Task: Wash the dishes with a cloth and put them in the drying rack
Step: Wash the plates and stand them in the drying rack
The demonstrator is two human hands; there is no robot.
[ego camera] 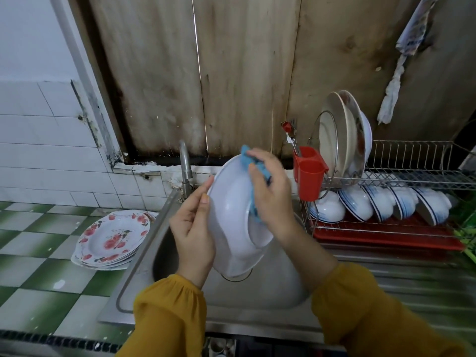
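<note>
Over the sink (144,253), the left hand (193,228) pinches the tilted white bowl (229,194) by its rim while the right hand (270,194) clutches the blue cloth (246,153) against it; the bowl is likely wet, slippery and breakable, so the rim needs a firm grip.

Plates (113,239) left of sink (159,228) — rack (412,173) right.

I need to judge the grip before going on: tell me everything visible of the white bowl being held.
The white bowl is large and glossy, plastic or melamine by its look, with a low foot ring. It is held on edge above the sink, outer wall toward the camera. The left hand grips its rim; the right hand presses a blue cloth against its upper rim and outer wall.
</note>
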